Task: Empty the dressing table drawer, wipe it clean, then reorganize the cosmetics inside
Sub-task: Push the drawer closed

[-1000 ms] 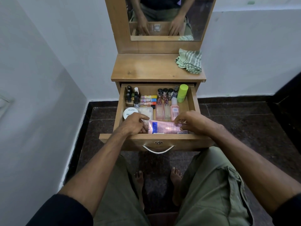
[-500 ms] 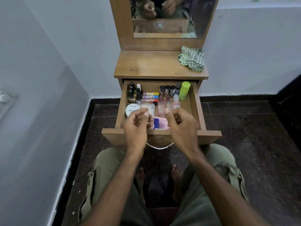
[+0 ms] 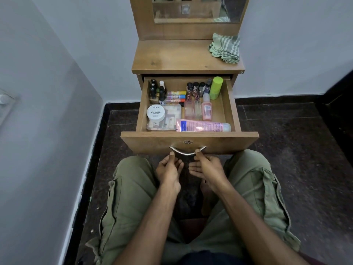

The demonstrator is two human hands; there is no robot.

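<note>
The wooden drawer (image 3: 189, 142) stands pulled out, with cosmetics arranged inside. A pink tube (image 3: 202, 127) lies along its front edge. A white nail polish remover tub (image 3: 155, 112) sits on a clear plastic case (image 3: 172, 119) at the front left. Small dark bottles (image 3: 155, 92) stand at the back left, nail polish bottles (image 3: 195, 88) and a lime green container (image 3: 215, 87) at the back right. My left hand (image 3: 169, 170) and my right hand (image 3: 207, 168) hover just below the metal handle (image 3: 187, 151), fingers loosely curled, holding nothing.
A green striped cloth (image 3: 225, 47) lies on the dressing table top (image 3: 172, 58) at the right, under the mirror (image 3: 196, 8). White walls close in on the left and behind. Dark stone floor (image 3: 286, 140) surrounds the table; my knees sit below the drawer.
My hands let go of the pink tube, lifted out of the drawer, and dropped down in front of its handle. The tube now lies flat along the drawer front.
</note>
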